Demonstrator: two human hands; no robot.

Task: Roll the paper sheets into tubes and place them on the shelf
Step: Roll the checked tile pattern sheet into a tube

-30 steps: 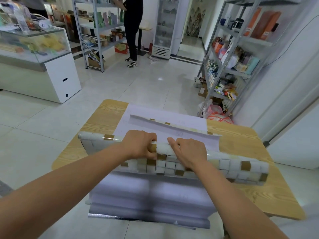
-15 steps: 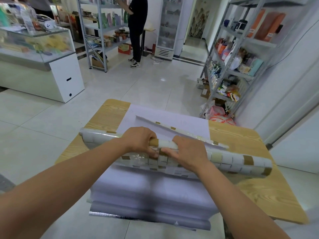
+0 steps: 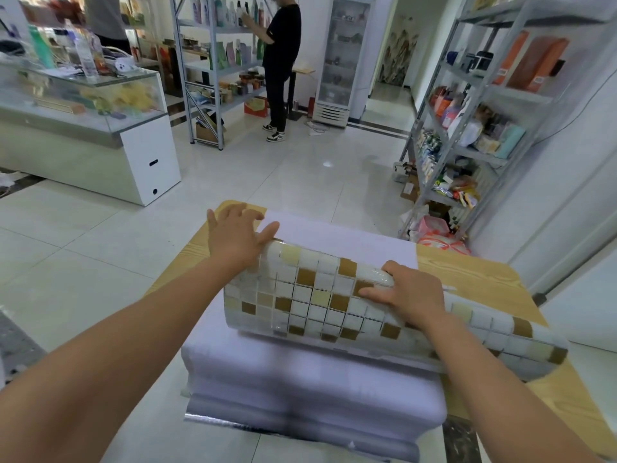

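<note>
Half second earlier both hands sat together mid-roll, loose flap beyond. Now flap wound in: mosaic sheet (image 3: pixel 317 295) was near-complete tube, lying across white sheet stack (image 3: pixel 317 389) on table (image 3: pixel 484 279). Left hand (image 3: pixel 238 238) moved to tube's far left end, fingers spread, thumb touching. Right hand (image 3: pixel 407 292) pressed flat on tube. Tube's right end near table edge; shelf (image 3: pixel 484 95) to right, open floor between.
</note>
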